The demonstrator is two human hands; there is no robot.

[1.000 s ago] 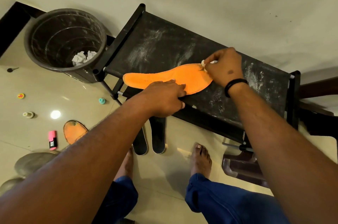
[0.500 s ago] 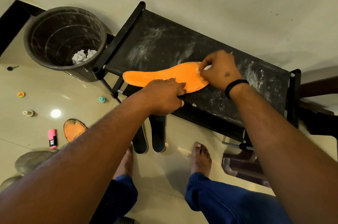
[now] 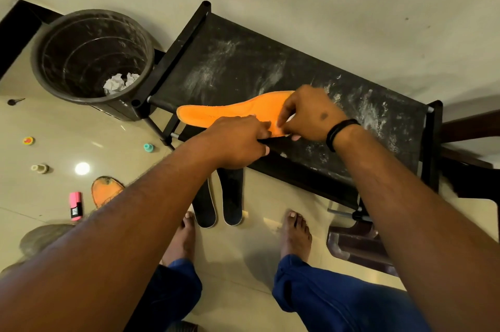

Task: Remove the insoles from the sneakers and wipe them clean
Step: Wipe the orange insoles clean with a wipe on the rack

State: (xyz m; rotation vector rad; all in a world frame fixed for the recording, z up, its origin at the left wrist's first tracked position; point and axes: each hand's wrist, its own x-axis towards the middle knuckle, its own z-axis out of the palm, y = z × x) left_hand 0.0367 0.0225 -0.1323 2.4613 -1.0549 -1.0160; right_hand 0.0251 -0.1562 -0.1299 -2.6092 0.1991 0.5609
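An orange insole (image 3: pixel 230 112) lies flat on the dusty black fabric top of a low rack (image 3: pixel 378 126). My left hand (image 3: pixel 238 142) presses on the insole's near edge with curled fingers. My right hand (image 3: pixel 308 115) pinches a small white wipe (image 3: pixel 289 118), mostly hidden under the fingers, against the insole's wide end. A second orange insole (image 3: pixel 105 191), dirty at its rim, lies on the floor at the left. Two dark insoles (image 3: pixel 219 201) lean from the floor against the rack's front.
A dark bin (image 3: pixel 54 82) with crumpled white paper (image 3: pixel 120 82) stands left of the rack. A pink highlighter (image 3: pixel 75 205), small caps and a key are scattered on the tile floor. A dark wooden chair (image 3: pixel 359 247) sits at the right. My bare feet stand below the rack.
My right hand with the wipe has slid left along the insole, from its far right tip toward my left hand. My left hand has stayed on the insole.
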